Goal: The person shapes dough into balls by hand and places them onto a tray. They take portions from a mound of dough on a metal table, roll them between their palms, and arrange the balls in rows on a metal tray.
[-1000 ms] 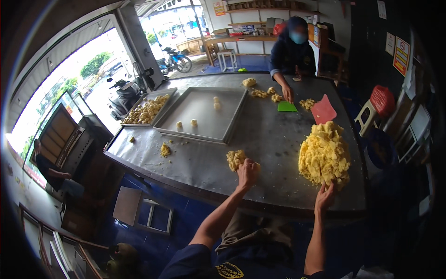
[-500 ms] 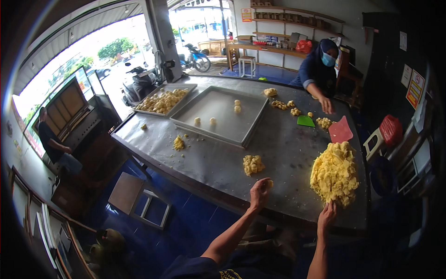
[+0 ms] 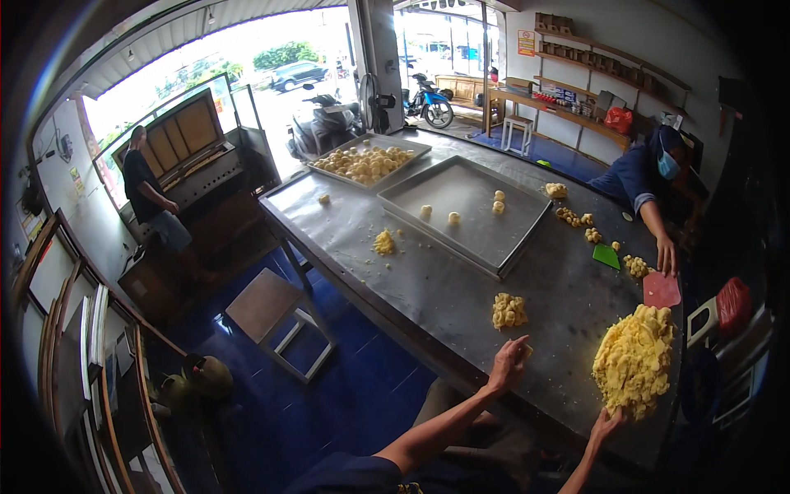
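Observation:
A large heap of crumbly yellow dough [image 3: 632, 362] lies on the right end of the metal-topped table [image 3: 428, 305]. My right hand [image 3: 606, 424] is at the near edge of the heap, its fingers bent against the dough. Left of the heap, over the table's near edge, my left hand [image 3: 508, 365] is closed round a small piece of dough that shows only partly past the fingers. Just beyond it sits a cluster of small dough pieces [image 3: 509, 310].
A shallow metal tray [image 3: 461, 185] holds a few dough balls; another tray [image 3: 420, 150] is full of them. A co-worker's hand [image 3: 666, 255] is at a red scraper [image 3: 661, 290]. Small dough clusters lie beside a green scraper [image 3: 606, 257]. A stool [image 3: 265, 305] stands left, and another person [image 3: 148, 185] beyond.
My view has swung left, shifting the scene rightward in the picture. The co-worker's hand has come down to the red scraper. My hands keep their places, left closed, right at the heap.

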`<act>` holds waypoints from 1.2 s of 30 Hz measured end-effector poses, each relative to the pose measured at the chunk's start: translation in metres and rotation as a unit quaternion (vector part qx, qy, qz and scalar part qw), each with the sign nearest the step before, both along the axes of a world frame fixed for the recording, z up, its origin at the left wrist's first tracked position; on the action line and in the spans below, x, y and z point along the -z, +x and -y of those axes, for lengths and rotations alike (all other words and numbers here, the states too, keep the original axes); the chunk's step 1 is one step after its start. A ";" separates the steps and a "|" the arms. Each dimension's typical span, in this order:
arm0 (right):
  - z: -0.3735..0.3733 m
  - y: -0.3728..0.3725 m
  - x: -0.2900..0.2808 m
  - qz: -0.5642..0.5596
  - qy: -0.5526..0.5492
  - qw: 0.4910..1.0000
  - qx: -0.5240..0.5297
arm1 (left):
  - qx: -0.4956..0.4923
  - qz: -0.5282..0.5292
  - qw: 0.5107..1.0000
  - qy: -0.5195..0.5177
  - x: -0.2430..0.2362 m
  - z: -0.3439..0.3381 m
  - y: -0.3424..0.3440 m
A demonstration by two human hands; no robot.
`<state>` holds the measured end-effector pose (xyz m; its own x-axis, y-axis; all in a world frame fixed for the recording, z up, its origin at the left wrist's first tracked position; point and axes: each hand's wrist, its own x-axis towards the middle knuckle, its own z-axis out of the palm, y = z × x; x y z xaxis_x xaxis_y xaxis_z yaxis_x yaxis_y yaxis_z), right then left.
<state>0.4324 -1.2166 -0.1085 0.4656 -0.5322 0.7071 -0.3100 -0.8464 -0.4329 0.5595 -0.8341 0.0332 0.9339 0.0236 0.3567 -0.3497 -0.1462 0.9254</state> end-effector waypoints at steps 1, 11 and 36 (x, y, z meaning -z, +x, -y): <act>-0.013 0.001 0.001 -0.024 0.016 0.999 -0.021 | -0.006 -0.002 1.000 0.001 0.004 -0.006 -0.001; -0.130 -0.029 -0.109 -0.128 0.042 0.986 -0.101 | 0.012 -0.019 0.999 -0.031 0.015 -0.015 0.000; -0.143 -0.027 -0.164 -0.198 0.133 0.956 -0.170 | 0.029 -0.112 0.992 -0.039 0.001 -0.014 -0.003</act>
